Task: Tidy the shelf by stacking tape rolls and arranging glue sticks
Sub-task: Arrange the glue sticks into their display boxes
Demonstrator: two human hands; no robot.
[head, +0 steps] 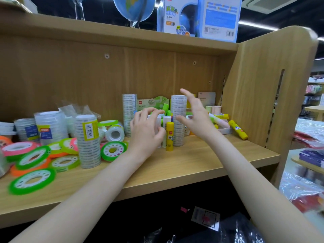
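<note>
Head view: a wooden shelf [192, 165] in a stationery shop is seen with both bare hands raised over its middle. The left hand [147, 130] is curled, its grip closed around a clear tape stack [158, 123] that is largely hidden behind the fingers. The right hand [196, 116] is held with fingers spread and nothing pinched, just beside a tall tape stack [178, 109] standing upright. A yellow glue stick [169, 136] is stood upright between the two hands, touching a white glue stick [166, 123] behind it. Another yellow glue stick [238, 129] is lying near the shelf's right wall. Further tape stacks [129, 113] and a labelled stack [87, 141] are stood to the left, where loose green rolls [32, 180] and pink rolls [17, 149] are scattered flat. A globe box [199, 16] is displayed on the shelf above.
</note>
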